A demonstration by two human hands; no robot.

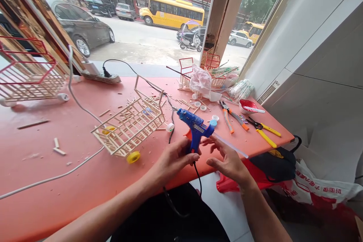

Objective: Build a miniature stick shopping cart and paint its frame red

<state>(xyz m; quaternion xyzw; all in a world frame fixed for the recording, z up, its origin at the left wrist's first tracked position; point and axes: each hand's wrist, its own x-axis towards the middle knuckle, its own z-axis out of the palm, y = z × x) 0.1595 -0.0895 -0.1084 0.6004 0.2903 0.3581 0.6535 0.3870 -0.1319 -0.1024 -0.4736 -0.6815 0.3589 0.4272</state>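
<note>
My left hand (178, 155) is wrapped round the handle of a blue glue gun (193, 123), whose nozzle points up and to the left. A clear glue stick (232, 146) sticks out behind the gun, toward the right. Just right of the handle is my right hand (225, 159), its fingers apart and nothing in its grasp; whether its fingertips touch the gun I cannot tell. To the left of the gun stands a small cart made of wooden sticks (130, 124), with a yellow wheel (133, 157) at its near corner and a white wheel (170, 127) at the right.
A red-trimmed stick cart (31, 72) stands at the far left. Pliers (227, 117), yellow-handled wire strippers (263, 130) and a red bowl (249, 106) lie at the right. A power strip (102, 77) sits by the window. A white cable (56, 179) crosses the pink table (82, 193).
</note>
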